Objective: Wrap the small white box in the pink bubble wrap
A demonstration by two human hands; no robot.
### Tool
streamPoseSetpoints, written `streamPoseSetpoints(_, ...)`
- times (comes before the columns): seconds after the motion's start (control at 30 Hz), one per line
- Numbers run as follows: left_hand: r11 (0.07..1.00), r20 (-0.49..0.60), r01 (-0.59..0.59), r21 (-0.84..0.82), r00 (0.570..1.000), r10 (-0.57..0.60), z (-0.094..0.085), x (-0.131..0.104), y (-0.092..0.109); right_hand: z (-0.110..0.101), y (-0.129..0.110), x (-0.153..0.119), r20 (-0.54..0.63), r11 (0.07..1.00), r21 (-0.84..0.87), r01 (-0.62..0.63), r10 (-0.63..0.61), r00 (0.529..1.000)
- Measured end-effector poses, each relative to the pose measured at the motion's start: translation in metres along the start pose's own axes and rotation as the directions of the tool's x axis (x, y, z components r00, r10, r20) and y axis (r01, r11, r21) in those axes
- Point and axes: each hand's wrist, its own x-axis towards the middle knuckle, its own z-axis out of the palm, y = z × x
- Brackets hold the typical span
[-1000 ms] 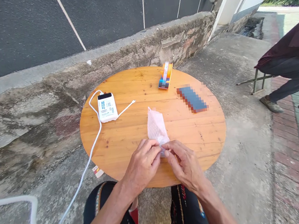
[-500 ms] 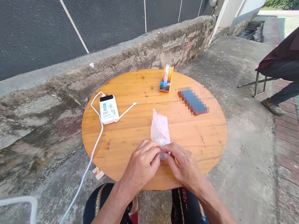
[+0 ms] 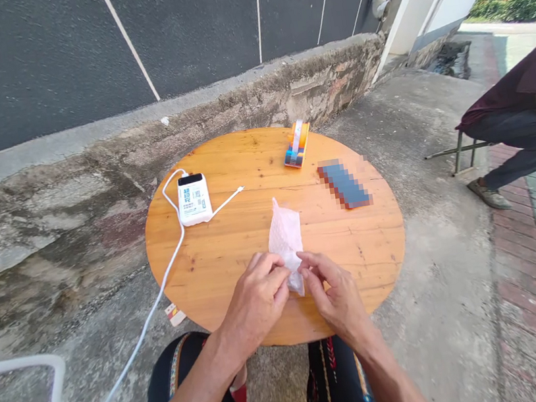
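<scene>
A pale pink, translucent bubble-wrap pouch (image 3: 284, 228) lies lengthwise on the round wooden table (image 3: 234, 242), its lower end between my two hands. My left hand (image 3: 256, 290) is closed at the pouch's left edge, thumb and curled fingers pinching near its lower part. On the other side, my right hand (image 3: 330, 285) has its thumb and forefinger slightly apart, tips beside the right edge. Whatever lies inside the pouch, if anything, cannot be made out.
A white power bank (image 3: 194, 199) with a white cable (image 3: 170, 268) stands at the table's left. Towards the back is an orange tape dispenser (image 3: 297, 145); a pixelated dark flat object (image 3: 345, 183) lies right. A seated person (image 3: 524, 105) is beyond the table.
My hands were together over the pouch and have drawn apart. The right one has shifted right and its fingers have parted, uncovering more of the pouch's lower end.
</scene>
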Motion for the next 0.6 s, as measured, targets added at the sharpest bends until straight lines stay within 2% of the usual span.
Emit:
streamPoseSetpoints(0.1,1.0,0.004,-0.007,0.008,1.0,0.007,0.0,0.0,0.0,-0.005,0.003,0.007,0.003,0.995,-0.086,0.04,-0.04,0.999)
streamPoseSetpoints(0.27,1.0,-0.021,-0.008,0.009,1.0,0.008,0.0,0.0,0.002,-0.01,0.004,0.021,0.168,0.928,-0.332,0.171,-0.12,0.978)
streamPoseSetpoints(0.33,1.0,-0.036,-0.016,0.013,0.999,0.016,0.001,0.0,0.002,-0.01,0.003,0.026,0.191,0.896,-0.399,0.197,-0.129,0.973)
streamPoseSetpoints(0.47,0.999,-0.061,-0.018,0.037,0.998,0.02,0.004,0.0,0.002,-0.009,0.005,0.026,0.13,0.903,-0.393,0.173,-0.132,0.983)
streamPoseSetpoints(0.6,0.999,-0.045,-0.023,0.041,0.999,0.025,0.006,-0.001,0.0,-0.011,0.009,0.023,0.078,0.95,-0.28,0.135,-0.117,0.99)
